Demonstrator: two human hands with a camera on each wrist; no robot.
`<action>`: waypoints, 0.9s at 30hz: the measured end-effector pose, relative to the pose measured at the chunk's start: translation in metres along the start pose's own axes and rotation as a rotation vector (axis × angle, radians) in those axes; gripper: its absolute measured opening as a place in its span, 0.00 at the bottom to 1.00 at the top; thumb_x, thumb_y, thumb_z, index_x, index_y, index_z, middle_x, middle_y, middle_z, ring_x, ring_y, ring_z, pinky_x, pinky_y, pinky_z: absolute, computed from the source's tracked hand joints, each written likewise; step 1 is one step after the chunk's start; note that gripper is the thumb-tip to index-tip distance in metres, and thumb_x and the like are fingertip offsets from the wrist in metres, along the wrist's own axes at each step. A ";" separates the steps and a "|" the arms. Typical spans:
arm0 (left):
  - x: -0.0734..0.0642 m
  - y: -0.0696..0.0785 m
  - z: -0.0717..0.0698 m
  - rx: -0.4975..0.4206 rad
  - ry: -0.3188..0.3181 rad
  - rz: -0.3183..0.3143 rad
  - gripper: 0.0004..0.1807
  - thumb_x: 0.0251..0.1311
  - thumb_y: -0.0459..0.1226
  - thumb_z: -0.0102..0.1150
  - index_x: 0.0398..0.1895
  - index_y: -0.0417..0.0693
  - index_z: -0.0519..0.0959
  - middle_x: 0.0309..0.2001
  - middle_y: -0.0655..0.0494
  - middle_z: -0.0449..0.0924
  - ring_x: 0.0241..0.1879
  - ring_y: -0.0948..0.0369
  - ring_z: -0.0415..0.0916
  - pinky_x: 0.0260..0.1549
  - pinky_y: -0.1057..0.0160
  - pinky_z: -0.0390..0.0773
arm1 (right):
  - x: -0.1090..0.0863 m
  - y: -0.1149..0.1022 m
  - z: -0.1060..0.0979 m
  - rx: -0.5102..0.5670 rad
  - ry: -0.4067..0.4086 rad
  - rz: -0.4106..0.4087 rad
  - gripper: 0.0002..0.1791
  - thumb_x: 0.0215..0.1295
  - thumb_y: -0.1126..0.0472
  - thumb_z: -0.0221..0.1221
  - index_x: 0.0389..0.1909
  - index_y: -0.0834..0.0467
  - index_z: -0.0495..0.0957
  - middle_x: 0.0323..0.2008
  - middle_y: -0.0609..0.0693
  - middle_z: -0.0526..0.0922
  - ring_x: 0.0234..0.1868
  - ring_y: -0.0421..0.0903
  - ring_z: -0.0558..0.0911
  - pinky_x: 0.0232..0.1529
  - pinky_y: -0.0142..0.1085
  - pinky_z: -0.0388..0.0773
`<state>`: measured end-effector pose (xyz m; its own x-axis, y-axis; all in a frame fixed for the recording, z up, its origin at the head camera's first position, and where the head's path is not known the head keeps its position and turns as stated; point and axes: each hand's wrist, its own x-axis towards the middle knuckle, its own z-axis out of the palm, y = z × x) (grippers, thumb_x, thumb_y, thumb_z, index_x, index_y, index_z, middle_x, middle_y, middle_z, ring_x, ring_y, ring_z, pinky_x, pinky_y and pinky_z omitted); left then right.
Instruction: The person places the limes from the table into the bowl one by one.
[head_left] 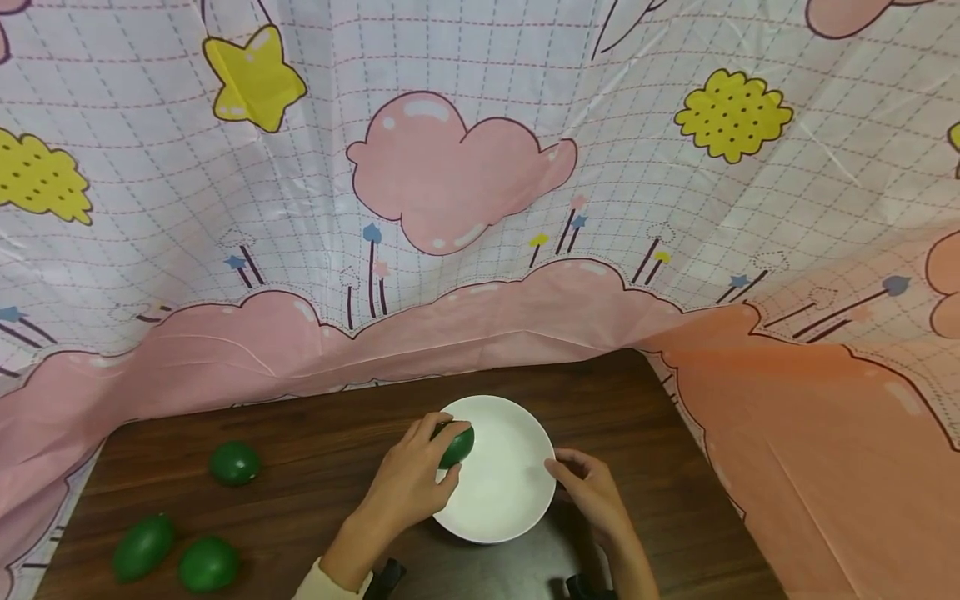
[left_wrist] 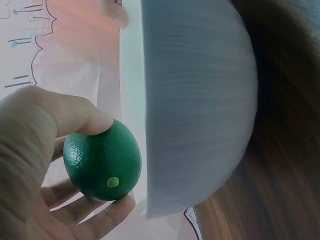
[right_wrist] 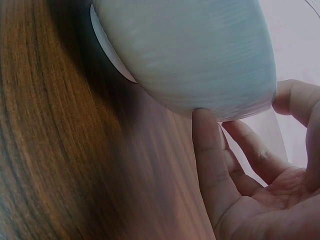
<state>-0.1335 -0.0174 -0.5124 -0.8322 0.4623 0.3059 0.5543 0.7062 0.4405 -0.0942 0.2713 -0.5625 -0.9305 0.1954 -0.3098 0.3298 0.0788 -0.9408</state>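
A white bowl (head_left: pixel 498 475) stands on the dark wooden table. My left hand (head_left: pixel 411 472) holds a green lime (head_left: pixel 457 447) between thumb and fingers, over the bowl's left rim. In the left wrist view the lime (left_wrist: pixel 102 160) shows a pale stem scar and sits just beside the bowl's rim (left_wrist: pixel 146 115). On the other side, my right hand (head_left: pixel 592 487) grips the bowl's right edge. The right wrist view has its thumb at the rim and its fingers against the outer wall of the bowl (right_wrist: pixel 200 55).
Three more limes lie at the table's left: one farther back (head_left: pixel 235 463), one at the far left (head_left: pixel 144 547) and one near the front (head_left: pixel 209 564). A patterned cloth (head_left: pixel 465 183) hangs behind the table (head_left: pixel 337 442) and drapes along its right side.
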 end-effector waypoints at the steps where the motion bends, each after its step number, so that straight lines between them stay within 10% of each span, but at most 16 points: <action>1: 0.001 0.000 0.000 0.003 -0.003 0.003 0.32 0.59 0.40 0.75 0.68 0.60 0.78 0.64 0.50 0.78 0.60 0.51 0.81 0.43 0.52 0.89 | 0.000 0.000 0.000 0.003 0.000 -0.001 0.20 0.71 0.60 0.67 0.58 0.69 0.82 0.50 0.61 0.87 0.44 0.49 0.89 0.43 0.41 0.91; 27: 0.011 0.007 0.011 0.023 -0.053 0.047 0.30 0.61 0.41 0.74 0.68 0.60 0.78 0.64 0.50 0.78 0.60 0.51 0.80 0.43 0.53 0.89 | -0.001 0.003 0.000 0.027 -0.004 -0.021 0.20 0.71 0.62 0.67 0.57 0.70 0.82 0.49 0.61 0.88 0.44 0.49 0.90 0.42 0.43 0.92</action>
<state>-0.1390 -0.0015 -0.5153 -0.8049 0.5229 0.2806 0.5932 0.6946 0.4071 -0.0925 0.2711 -0.5651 -0.9379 0.1905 -0.2900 0.3054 0.0565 -0.9505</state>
